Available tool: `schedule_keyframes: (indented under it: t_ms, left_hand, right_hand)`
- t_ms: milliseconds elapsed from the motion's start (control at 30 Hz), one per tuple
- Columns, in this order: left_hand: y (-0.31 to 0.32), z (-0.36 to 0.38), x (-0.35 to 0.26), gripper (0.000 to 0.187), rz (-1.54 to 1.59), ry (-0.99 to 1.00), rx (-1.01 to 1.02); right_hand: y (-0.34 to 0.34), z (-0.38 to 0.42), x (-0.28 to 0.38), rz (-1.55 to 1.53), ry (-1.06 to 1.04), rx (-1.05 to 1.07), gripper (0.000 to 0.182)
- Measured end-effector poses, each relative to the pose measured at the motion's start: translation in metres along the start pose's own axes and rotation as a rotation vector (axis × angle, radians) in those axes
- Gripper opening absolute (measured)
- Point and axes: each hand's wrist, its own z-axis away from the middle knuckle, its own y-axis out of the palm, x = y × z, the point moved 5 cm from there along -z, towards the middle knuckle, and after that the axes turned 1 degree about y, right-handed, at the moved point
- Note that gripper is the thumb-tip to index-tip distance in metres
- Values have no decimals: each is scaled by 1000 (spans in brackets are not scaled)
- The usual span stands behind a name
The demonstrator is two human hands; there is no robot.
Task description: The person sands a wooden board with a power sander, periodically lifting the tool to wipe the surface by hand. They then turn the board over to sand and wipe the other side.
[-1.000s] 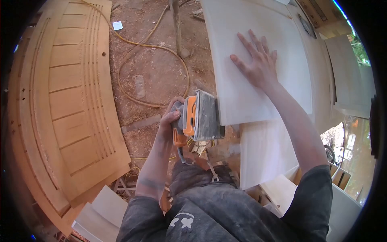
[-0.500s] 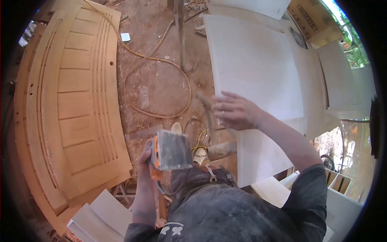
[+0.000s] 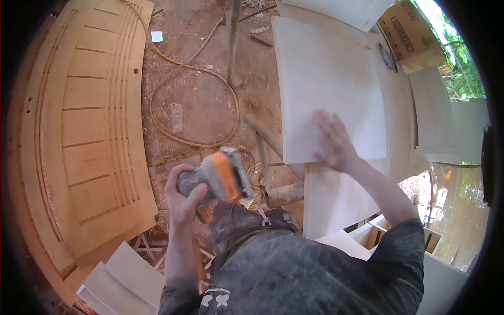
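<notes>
An orange and grey sheet sander [image 3: 224,176] is held up at waist height by my left hand [image 3: 185,193], its fingers wrapped round the grey top grip. The sander's pad side faces right, toward the white panel. My right hand [image 3: 336,143], slightly blurred, lies over the near half of a white panel [image 3: 336,68] with its fingers stretched out. The panel rests on a pale work surface to my right, and another white piece [image 3: 336,199] lies below its near edge.
A grooved wooden door [image 3: 86,121] lies at the left. A yellow hose [image 3: 236,100] loops over the dusty floor. Pale boards [image 3: 131,278] lean at the lower left. Behind the panel stands a cardboard box [image 3: 412,34]. A metal tube stand [image 3: 262,131] reaches toward the panel.
My left hand has turned the sander from its pad facing me to pad facing right. My right hand has moved right, from the panel's left edge onto its surface.
</notes>
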Motion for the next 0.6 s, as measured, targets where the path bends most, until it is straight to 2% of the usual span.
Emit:
schedule_keyframes:
  t_ms: [67,100,167,200,400,600]
  left_hand:
    - [26,-10,-26,46,-260,88,69]
    - [42,-17,-46,45,-378,229,120]
    - [72,-26,-81,45,-616,516,230]
    - [82,-29,-90,46,-632,531,264]
    - [132,-42,-111,46,-802,607,510]
    - [155,-71,-121,46,-863,636,554]
  right_hand:
    - [4,-2,-45,78,346,-131,77]
    - [8,-1,-66,89,508,-224,75]
    - [8,-8,-87,151,615,-235,74]
    - [7,-9,-93,182,668,-242,73]
    - [5,-12,-90,210,743,-207,74]
    - [0,-15,-85,214,759,-153,74]
